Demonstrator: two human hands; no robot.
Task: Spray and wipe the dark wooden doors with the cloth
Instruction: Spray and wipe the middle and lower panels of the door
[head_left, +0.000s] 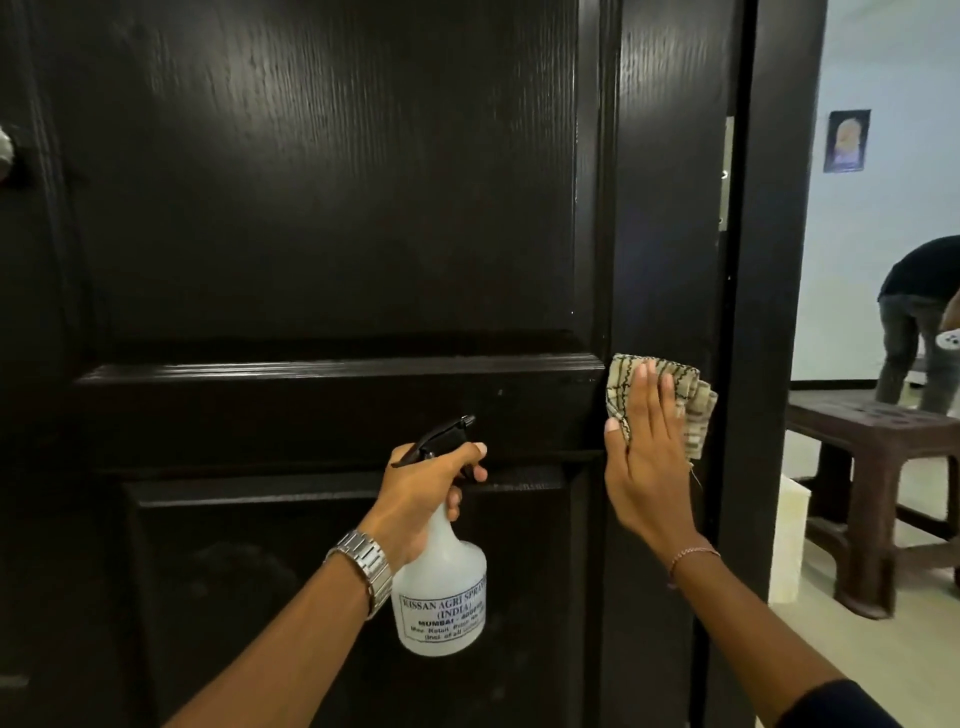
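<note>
Right hand flat, fingers together, pressing cloth on door stile to wipe; left hand fingers curled round spray bottle neck, held clear, ready.

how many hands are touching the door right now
1. The right hand presses the cloth flat against the door. The left hand only holds the spray bottle.

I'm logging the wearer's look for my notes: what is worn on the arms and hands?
The left hand has a silver metal link watch at the wrist. The right hand has a thin pinkish bracelet, and a dark sleeve covers the upper arm.
</note>
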